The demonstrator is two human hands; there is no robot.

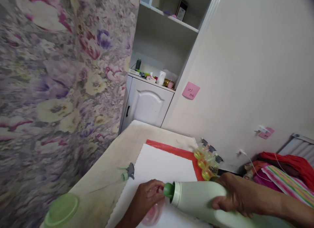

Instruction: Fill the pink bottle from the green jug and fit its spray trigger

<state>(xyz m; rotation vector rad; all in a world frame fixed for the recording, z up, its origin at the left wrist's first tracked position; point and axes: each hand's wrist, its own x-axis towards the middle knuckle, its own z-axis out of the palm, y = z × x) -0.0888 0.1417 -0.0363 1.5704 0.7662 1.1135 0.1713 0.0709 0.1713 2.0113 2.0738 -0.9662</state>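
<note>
A large pale green bottle (206, 201) with a dark green spout lies tilted on its side over a white cloth (159, 164). My right hand (233, 193) is wrapped round its body. My left hand (147, 197) is at the spout, fingers curled round a small clear pinkish bottle (153, 215) right under the spout. A loose grey and green spray head (129, 172) lies on the table just left of the cloth. A green cap (61, 210) sits at the table's near left corner.
Three small yellow spray bottles (207, 161) stand at the wall on a red mat (176, 151). A flowered curtain (54, 84) hangs on the left. A white cabinet (147, 102) with clutter stands behind. Colourful cloths (282, 175) lie at the right.
</note>
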